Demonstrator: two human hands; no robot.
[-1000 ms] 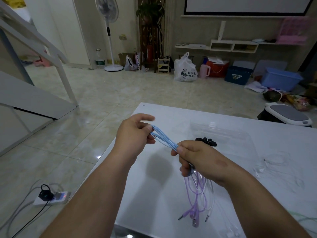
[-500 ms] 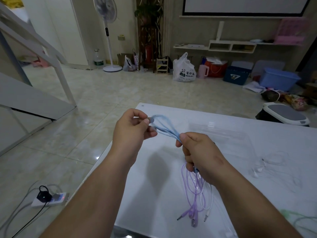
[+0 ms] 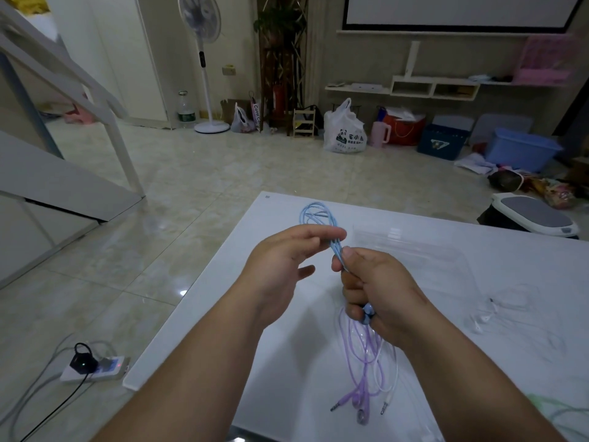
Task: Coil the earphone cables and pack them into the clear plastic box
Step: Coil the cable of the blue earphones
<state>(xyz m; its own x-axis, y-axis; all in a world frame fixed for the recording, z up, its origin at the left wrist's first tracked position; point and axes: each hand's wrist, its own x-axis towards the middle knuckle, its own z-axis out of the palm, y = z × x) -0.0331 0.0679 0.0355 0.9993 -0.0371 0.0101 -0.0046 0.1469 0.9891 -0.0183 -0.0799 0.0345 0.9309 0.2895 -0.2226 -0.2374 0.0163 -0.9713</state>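
My right hand (image 3: 379, 288) grips a folded bundle of light blue earphone cable (image 3: 315, 215), whose loops stick up beyond my fingers; a blue earbud (image 3: 368, 312) peeks out under the fist. My left hand (image 3: 283, 260) has straight fingers lying against the blue loops just above the right thumb, with its own thumb apart. Purple and white earphone cables (image 3: 360, 362) trail from under the right hand onto the white table (image 3: 223, 314). The clear plastic box (image 3: 430, 250) lies behind my right hand. White earphones (image 3: 492, 309) lie to the right.
A pale green cable (image 3: 548, 406) shows at the table's lower right. The table's left edge drops to a tiled floor with a power strip (image 3: 95, 368). A grey-and-white appliance (image 3: 535, 215) sits past the far right corner.
My left hand let go of its pinch on the blue cable and straightened its fingers. The hands came closer together and the blue loops now stand up above them.
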